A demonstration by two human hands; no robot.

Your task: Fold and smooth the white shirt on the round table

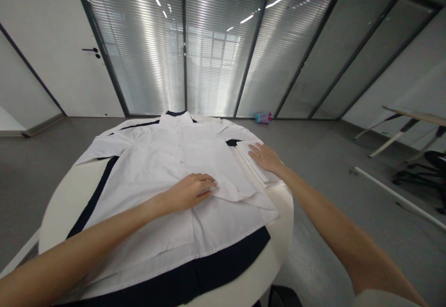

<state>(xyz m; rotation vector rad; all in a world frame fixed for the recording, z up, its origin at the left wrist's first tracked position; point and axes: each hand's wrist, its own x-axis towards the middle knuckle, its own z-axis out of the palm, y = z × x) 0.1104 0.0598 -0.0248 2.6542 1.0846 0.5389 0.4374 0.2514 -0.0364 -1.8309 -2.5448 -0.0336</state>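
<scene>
A white button-up shirt [156, 167] lies spread flat, collar away from me, over a dark cloth [209, 270] on a round white table [66, 205]. My left hand [191, 190] rests palm down on the shirt's front near the lower middle, fingers curled a little on the fabric. My right hand [266, 157] lies flat and open on a folded white piece [256, 167] at the shirt's right side, by the table's right edge.
Glass partitions with blinds [209, 42] stand behind the table. A white door [62, 42] is at the left. A small blue and pink object [263, 117] sits on the grey floor. A tilted table [414, 121] and white poles [397, 195] lie at the right.
</scene>
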